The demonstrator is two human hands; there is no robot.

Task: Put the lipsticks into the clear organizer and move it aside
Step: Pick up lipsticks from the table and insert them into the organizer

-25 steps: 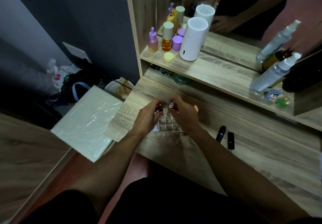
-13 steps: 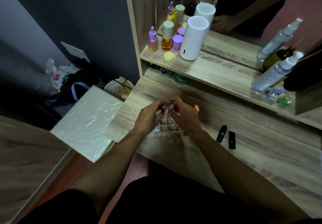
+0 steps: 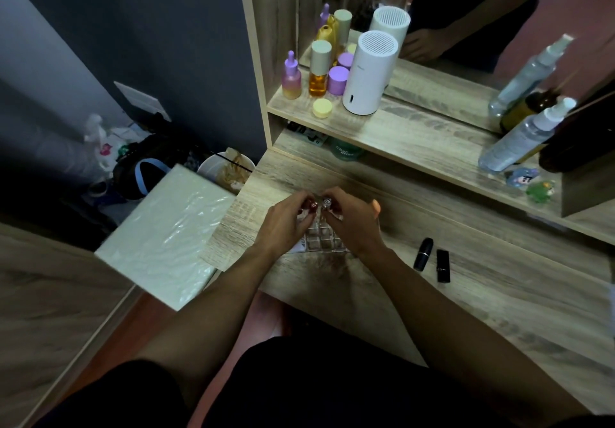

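Observation:
The clear organizer [image 3: 320, 242] with its grid of slots sits on the wooden desk between my hands. My left hand [image 3: 286, 223] pinches a dark red lipstick [image 3: 312, 205] upright over the organizer's far slots. My right hand [image 3: 352, 219] pinches a clear-capped lipstick [image 3: 326, 202] right beside it. Both tubes stand close together, lower ends hidden by my fingers. Two black lipsticks lie loose on the desk to the right: a rounded one [image 3: 423, 254] and a square one [image 3: 443, 265].
A raised shelf [image 3: 416, 138] behind holds small bottles [image 3: 292, 76], a white cylinder [image 3: 369, 73] and spray bottles [image 3: 525, 135], with a mirror above. A white wrapped box [image 3: 166, 234] sits off the desk's left edge beside a bowl [image 3: 226, 170].
The dark red lipstick in my left hand has come into sight beside the clear-capped one. Both hands stayed over the organizer, shifting only slightly.

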